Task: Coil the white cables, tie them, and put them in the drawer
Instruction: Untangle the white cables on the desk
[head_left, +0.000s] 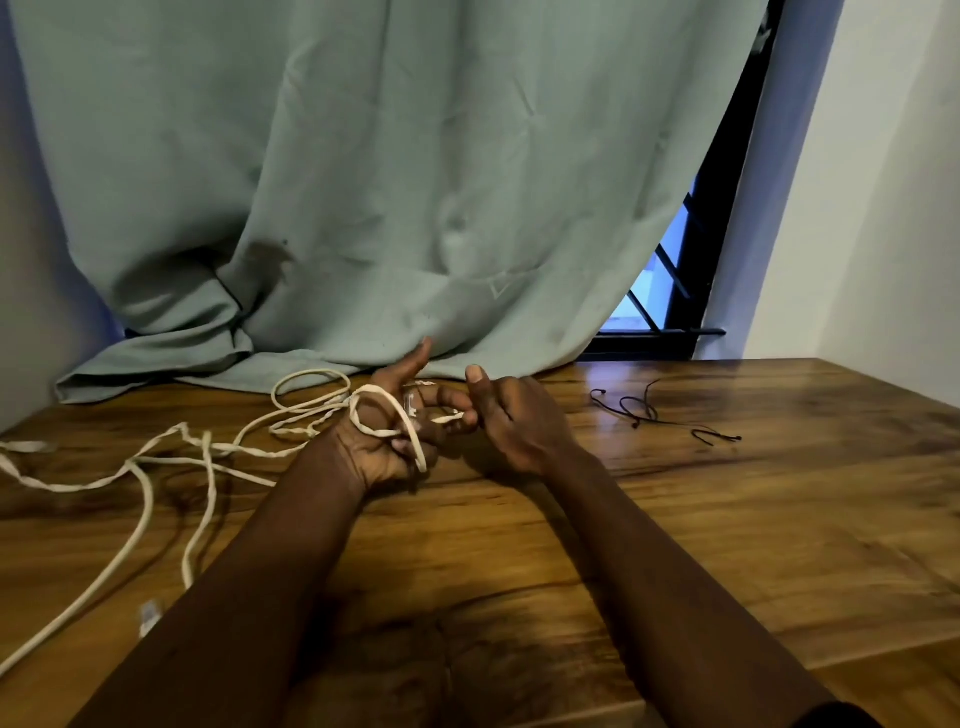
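Left hand (382, 457), fingers curled, serves as spool for the white cable (375, 429); right hand (511, 423) pinches the strand to wind it (black ties (647, 414) wait nearby).

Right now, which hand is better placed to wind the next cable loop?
Right hand: it pinches the white cable, while the left hand carries the loop around its palm.

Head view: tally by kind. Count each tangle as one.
White cable tangle: 1, strands not separable
Black ties cluster: 1
Curtain: 1
Table: 1
Hands: 2, left hand, right hand
Total: 6
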